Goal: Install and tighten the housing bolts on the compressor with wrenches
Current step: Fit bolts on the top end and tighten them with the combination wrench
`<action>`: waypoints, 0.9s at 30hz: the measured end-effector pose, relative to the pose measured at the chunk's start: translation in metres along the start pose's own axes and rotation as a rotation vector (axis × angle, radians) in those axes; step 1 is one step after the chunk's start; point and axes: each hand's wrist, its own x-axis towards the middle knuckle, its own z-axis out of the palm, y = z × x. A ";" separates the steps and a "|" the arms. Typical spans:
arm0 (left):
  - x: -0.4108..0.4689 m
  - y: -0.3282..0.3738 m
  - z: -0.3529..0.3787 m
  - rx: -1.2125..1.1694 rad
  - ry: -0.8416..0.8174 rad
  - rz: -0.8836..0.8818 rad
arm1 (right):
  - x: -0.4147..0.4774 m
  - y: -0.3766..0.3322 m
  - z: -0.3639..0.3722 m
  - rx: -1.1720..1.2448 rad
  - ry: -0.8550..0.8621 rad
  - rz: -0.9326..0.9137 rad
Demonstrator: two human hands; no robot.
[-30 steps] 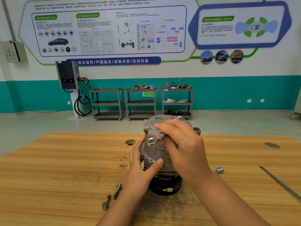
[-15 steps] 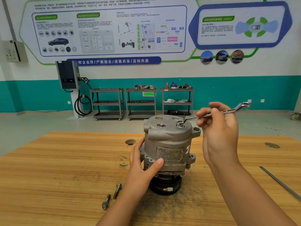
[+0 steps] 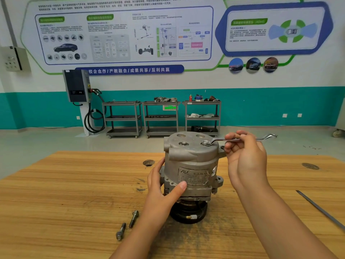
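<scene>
A workshop's wooden bench (image 3: 74, 193) carries the upright compressor (image 3: 190, 165) at its centre. Your left hand (image 3: 160, 191) braces its side, fingers wrapped around the housing. Your right hand (image 3: 244, 156), fingers closed on the wrench (image 3: 233, 140), has swung it back rightward, likely tightening the top bolt. Two bolts (image 3: 128, 224) wait loose.

Dull grey cast metal, matt and faintly grainy, on the compressor (image 3: 190, 161); worn paper label (image 3: 193, 175) on its side, black base below. Bright polished steel on the wrench (image 3: 216, 140), glossy. Dark, matt metal on two bolts (image 3: 133, 219) toward the near edge. Pale striped wood grain on the surface (image 3: 74, 193), matt, scuffed and stained in patches.
</scene>
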 end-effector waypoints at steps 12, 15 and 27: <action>0.000 0.000 0.001 0.003 0.008 0.002 | -0.031 0.025 0.009 -0.093 0.040 -0.375; 0.000 0.000 0.001 0.005 0.006 0.001 | -0.035 0.031 0.007 -0.256 -0.016 -0.522; 0.001 -0.002 0.001 0.007 0.000 0.019 | -0.038 0.036 -0.003 -0.767 -0.332 -0.910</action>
